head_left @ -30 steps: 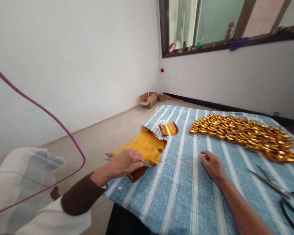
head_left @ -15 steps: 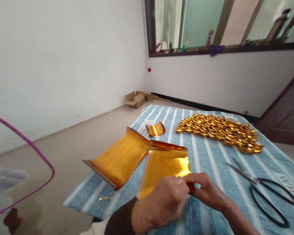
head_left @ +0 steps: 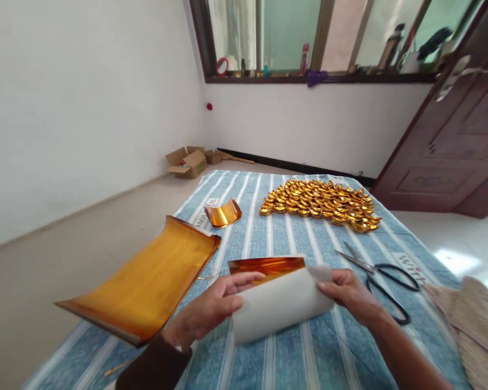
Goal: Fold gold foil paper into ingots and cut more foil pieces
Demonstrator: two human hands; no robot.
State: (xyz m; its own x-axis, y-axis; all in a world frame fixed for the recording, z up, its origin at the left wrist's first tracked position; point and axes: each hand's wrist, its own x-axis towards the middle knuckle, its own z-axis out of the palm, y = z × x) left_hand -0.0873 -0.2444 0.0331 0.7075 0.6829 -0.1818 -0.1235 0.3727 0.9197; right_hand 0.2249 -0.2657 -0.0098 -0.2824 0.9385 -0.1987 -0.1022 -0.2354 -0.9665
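Both hands hold one sheet of gold foil paper (head_left: pixel 282 309), curled over so that its pale back faces me and a gold strip shows along the far edge. My left hand (head_left: pixel 211 303) grips its left end between thumb and fingers. At the right end, my right hand (head_left: pixel 347 292) pinches a corner that is bent over. Left of my hands lies a larger curved stack of gold foil sheets (head_left: pixel 146 281). Black-handled scissors (head_left: pixel 380 273) rest, blades apart, beyond my right hand. A small curled gold piece (head_left: pixel 223 213) sits farther back.
Many folded gold ingots (head_left: pixel 321 203) are heaped at the far side of the table with its blue striped cloth (head_left: pixel 248 238). A beige cloth (head_left: pixel 472 319) is at the right edge. Cardboard boxes (head_left: pixel 187 162) stand on the floor by the wall, and a brown door (head_left: pixel 451 124) is at right.
The gold sheet was lying gold side up with both hands together at its right edge. Now it is lifted and curled, pale back showing, with my hands apart. The view has swung right.
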